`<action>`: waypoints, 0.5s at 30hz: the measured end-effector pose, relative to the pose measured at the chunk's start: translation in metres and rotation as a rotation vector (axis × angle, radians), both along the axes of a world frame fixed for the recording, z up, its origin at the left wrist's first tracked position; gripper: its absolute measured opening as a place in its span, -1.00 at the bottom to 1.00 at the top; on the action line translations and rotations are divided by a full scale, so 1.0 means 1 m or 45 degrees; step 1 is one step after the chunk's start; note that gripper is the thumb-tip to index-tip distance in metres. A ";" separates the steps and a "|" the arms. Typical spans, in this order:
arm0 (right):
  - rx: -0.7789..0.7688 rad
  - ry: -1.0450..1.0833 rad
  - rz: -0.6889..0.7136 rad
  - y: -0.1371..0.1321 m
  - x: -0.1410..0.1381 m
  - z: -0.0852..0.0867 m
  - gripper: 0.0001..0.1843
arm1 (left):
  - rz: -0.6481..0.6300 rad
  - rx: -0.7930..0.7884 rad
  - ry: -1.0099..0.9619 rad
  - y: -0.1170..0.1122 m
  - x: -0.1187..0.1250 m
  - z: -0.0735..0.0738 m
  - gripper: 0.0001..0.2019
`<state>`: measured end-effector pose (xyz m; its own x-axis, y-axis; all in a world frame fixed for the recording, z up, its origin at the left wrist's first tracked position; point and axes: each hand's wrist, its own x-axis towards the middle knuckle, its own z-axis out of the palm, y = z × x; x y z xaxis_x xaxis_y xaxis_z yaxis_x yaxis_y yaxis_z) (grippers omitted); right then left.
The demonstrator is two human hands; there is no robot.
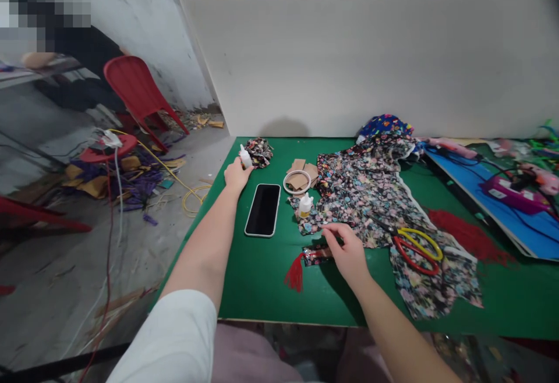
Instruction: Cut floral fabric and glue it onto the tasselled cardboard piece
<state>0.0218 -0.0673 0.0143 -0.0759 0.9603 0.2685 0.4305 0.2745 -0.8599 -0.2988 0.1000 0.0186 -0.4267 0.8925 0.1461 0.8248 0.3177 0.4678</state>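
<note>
My left hand reaches to the far left of the green table and is closed round a small white glue bottle, beside a scrap of floral cloth. My right hand pinches a small floral-covered piece with a red tassel hanging from its left end. A black phone lies face up between my hands. A second small glue bottle stands just beyond my right hand.
A large floral cloth spreads to the right, with red-and-yellow scissors on it. A white ring and cardboard pieces lie behind the phone. Glue guns rest on a blue board. A person sits far left by a red chair.
</note>
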 end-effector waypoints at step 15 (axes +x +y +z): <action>-0.166 -0.137 0.197 0.051 -0.008 0.027 -0.41 | -0.309 0.514 -0.208 -0.130 0.040 0.055 -0.27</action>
